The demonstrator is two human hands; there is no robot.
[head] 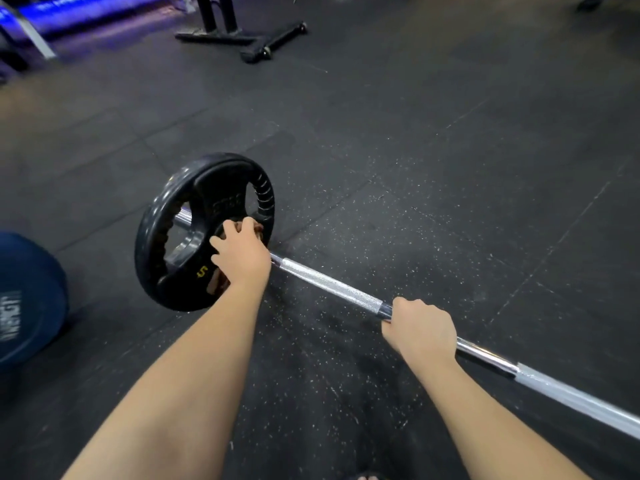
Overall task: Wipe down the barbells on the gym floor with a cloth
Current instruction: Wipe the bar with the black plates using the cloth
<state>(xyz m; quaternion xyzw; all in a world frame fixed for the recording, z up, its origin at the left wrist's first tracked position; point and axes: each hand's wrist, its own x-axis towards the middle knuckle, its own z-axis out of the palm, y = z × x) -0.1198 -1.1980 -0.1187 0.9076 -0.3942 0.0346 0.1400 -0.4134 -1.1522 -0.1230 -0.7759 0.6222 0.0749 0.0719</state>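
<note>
Surroundings: a blue bumper plate [31,299] lies at the 9 o'clock edge of view, well apart from the bar, its white lettering too blurred to read. A strip of blue light [86,12] glows at 11 o'clock. A black equipment stand [239,36] rests on the floor at 12 o'clock, far from the work. The floor [450,168] is dark rubber tile with white flecks. Nothing lies across the shaft between the hands.

Left hand [242,258]: fingers curled and clenched on a brown cloth [217,281], which shows above and below the knuckles. It is held against the inner face of the black weight plate [162,237] where the shaft enters it. The plate stands on edge on the floor, is marked "5" in yellow, and has open grip slots through which the chrome sleeve shows.

Right hand [422,330]: wrapped overhand around the shaft, grasping it on the smooth chrome just past the knurled section.

The barbell [332,285] sits low at the floor. Its long axis runs from the plate at roughly 10 o'clock to the lower right edge at 4 o'clock. Whether the right end touches the floor cannot be told.
</note>
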